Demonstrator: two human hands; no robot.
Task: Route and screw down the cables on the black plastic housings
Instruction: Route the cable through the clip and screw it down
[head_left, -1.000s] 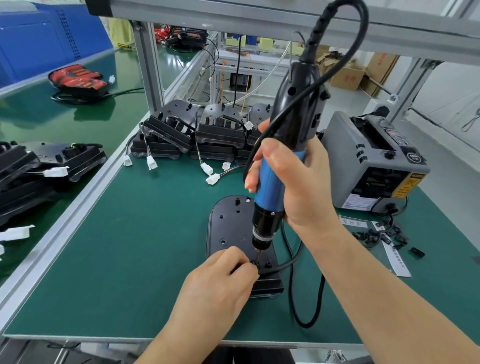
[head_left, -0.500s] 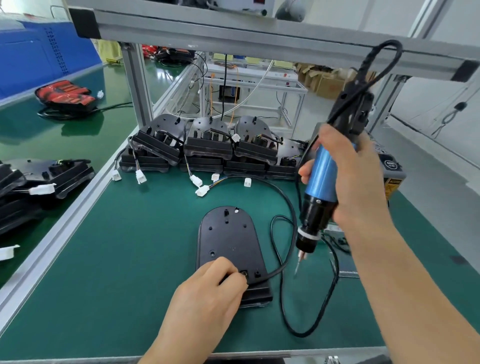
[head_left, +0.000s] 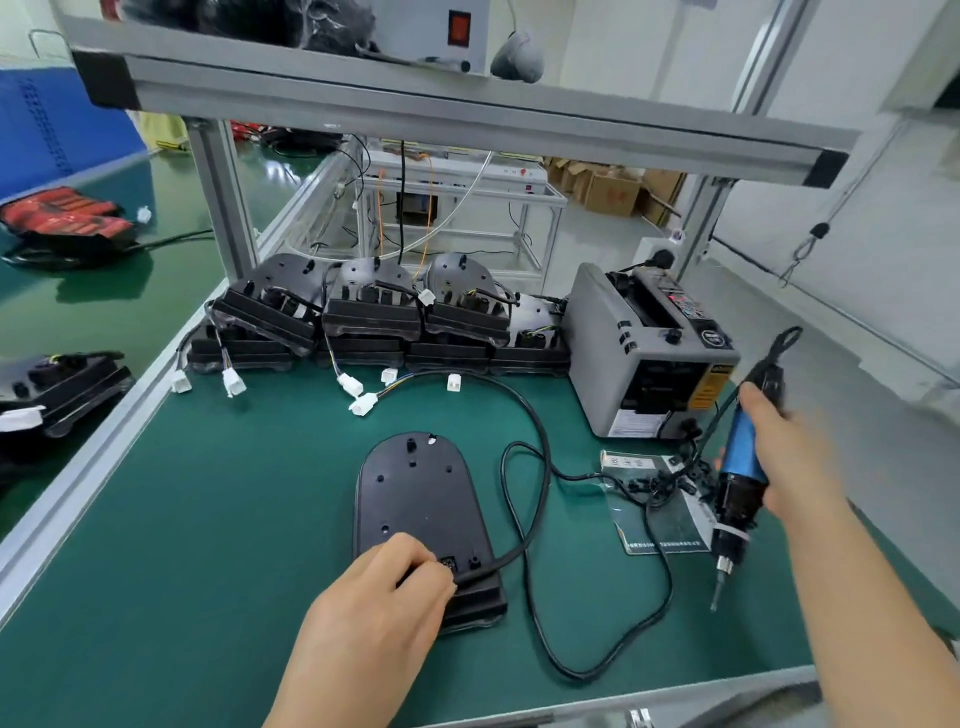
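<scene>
A black plastic housing (head_left: 418, 499) lies flat on the green mat in front of me. Its black cable (head_left: 535, 467) leaves the near end, loops right and runs back to a white connector (head_left: 453, 383). My left hand (head_left: 374, 608) rests on the housing's near end, fingers curled where the cable enters; what they hold is hidden. My right hand (head_left: 784, 457) grips a blue and black electric screwdriver (head_left: 737, 483) at the right, bit pointing down, well clear of the housing.
Several finished housings (head_left: 371, 312) with white plugs are stacked at the back. A grey tape dispenser (head_left: 649, 353) stands at back right. A bag with small black clips (head_left: 660, 493) lies beside the screwdriver. An aluminium frame shelf (head_left: 467, 119) spans overhead. The table's front edge is close.
My right hand lifted the screwdriver off the housing's near end and carried it right and away. My left hand stayed on the housing. The view tilted upward.
</scene>
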